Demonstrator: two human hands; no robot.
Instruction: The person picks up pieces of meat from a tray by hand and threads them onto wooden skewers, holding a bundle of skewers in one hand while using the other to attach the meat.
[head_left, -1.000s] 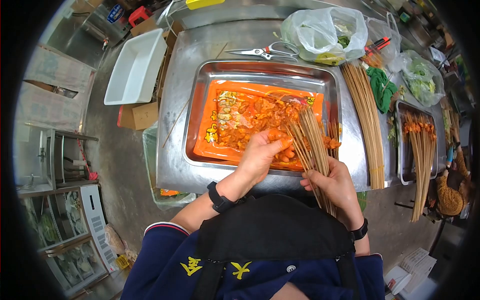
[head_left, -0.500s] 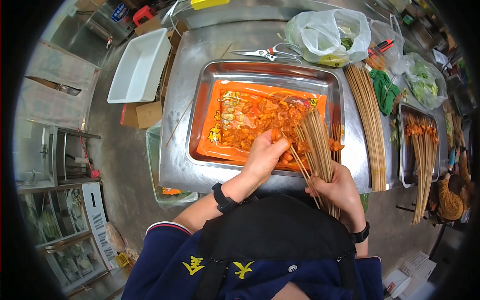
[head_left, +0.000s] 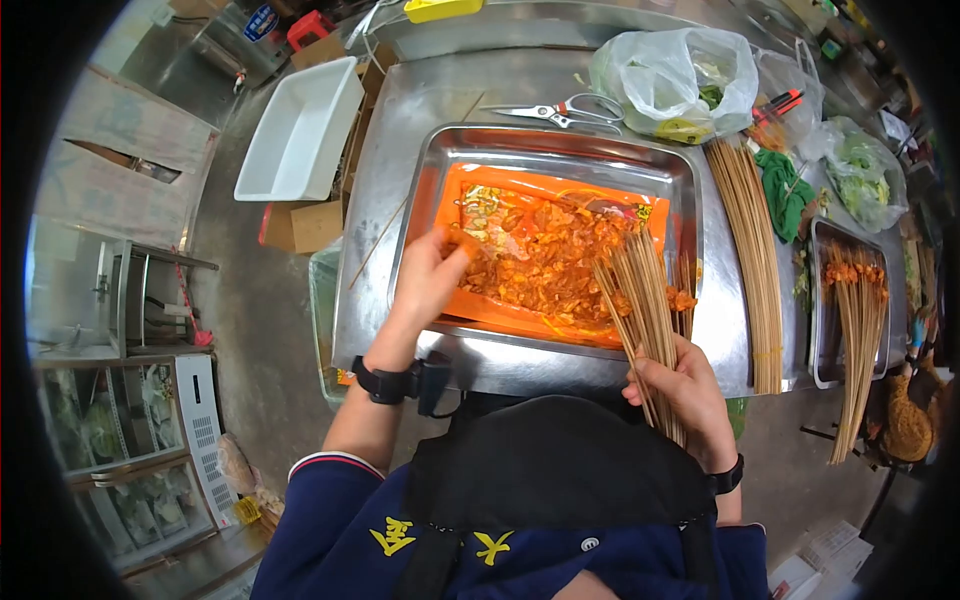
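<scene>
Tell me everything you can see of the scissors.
The scissors lie flat on the metal table, just beyond the far rim of the big tray. Their blades are silvery and look like metal, nearly closed, pointing left. The loop handles, pale with red-orange parts near the pivot, lie to the right. No hand touches them.

My left hand [head_left: 428,280] is away from the bunch of skewers [head_left: 645,300] in my right hand [head_left: 688,388] and is now over the left side of the metal tray [head_left: 560,150], its forearm more upright. The meat [head_left: 565,290] it was covering at the lower middle of the tray now shows. The thin skewers that fanned out toward my left fingers lie closer to the bunch. The tray and the white tub [head_left: 300,135] sit farther right in the frame.
</scene>
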